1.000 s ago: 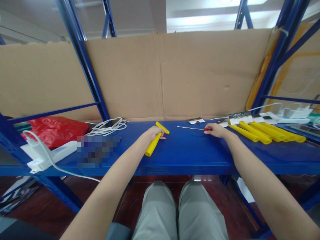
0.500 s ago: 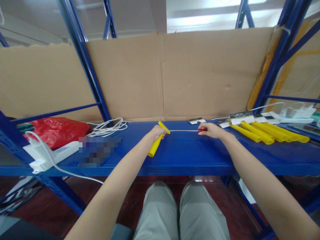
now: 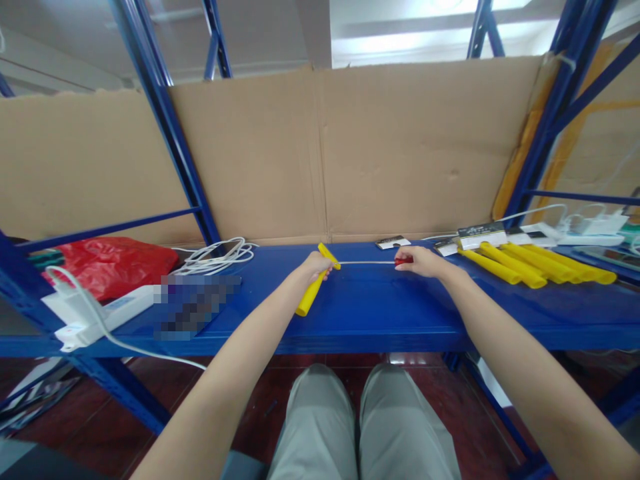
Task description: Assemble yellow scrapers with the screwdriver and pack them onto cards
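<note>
My left hand [image 3: 317, 265] is closed around a yellow tube-like handle [image 3: 311, 293] that slants over the blue shelf, its wider end toward me. A short yellow head juts out beyond my fingers at the far end. My right hand [image 3: 420, 261] grips a screwdriver by its red handle [image 3: 403, 261]. The screwdriver's long thin shaft [image 3: 367, 263] runs level to the left, and its tip meets the side of the yellow head. Whether a screw sits there is too small to see.
Several yellow handles [image 3: 530, 263] lie in a row on the right, beside black-and-white packets [image 3: 483, 233]. To the left are a white power strip [image 3: 107, 313], a red plastic bag [image 3: 117, 267] and a coiled white cable [image 3: 220, 257]. Cardboard [image 3: 250, 153] stands behind the blue shelf [image 3: 380, 307].
Both hands keep their grip, with the screwdriver tip still at the yellow head. The right hand has shifted very slightly; the whole view has tilted a little.
</note>
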Demonstrator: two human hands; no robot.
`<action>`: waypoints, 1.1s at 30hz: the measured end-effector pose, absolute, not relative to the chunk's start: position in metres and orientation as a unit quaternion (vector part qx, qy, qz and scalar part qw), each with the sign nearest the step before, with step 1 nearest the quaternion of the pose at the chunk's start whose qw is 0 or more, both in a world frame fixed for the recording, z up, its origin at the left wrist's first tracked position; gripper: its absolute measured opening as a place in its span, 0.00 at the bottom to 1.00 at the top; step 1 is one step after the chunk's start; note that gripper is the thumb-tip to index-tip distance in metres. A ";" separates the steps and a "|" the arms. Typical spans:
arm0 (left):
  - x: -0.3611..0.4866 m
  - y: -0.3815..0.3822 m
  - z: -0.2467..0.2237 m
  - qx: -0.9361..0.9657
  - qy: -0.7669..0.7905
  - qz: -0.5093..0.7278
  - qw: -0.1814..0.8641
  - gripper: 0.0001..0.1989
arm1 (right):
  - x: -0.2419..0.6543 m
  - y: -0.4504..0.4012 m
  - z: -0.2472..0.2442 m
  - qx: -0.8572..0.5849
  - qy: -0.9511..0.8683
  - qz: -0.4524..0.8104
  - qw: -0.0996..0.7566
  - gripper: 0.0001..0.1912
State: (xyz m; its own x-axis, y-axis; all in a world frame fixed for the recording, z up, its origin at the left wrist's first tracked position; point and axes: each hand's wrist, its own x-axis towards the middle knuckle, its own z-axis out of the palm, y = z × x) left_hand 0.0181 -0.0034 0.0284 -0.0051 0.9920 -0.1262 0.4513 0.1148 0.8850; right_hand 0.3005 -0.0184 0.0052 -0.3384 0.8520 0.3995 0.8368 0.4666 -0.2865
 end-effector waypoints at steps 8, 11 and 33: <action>0.019 -0.005 0.028 0.578 0.624 0.329 0.411 0.10 | 0.304 -0.015 0.004 -0.515 -0.820 0.009 0.247 0.04; 0.019 -0.007 0.029 0.577 0.623 0.331 0.411 0.10 | 0.304 -0.015 0.004 -0.515 -0.821 0.007 0.245 0.05; 0.014 -0.011 0.031 0.538 0.620 0.340 0.459 0.09 | 0.294 -0.018 0.004 -0.513 -0.817 -0.062 0.256 0.02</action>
State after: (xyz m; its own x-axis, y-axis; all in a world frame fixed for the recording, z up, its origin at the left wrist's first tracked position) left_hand 0.0144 -0.0107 0.0308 0.0016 0.9792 -0.2031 0.3552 0.1893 0.9154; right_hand 0.2942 -0.0175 0.0042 -0.3424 0.8065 0.4821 0.8700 0.4659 -0.1615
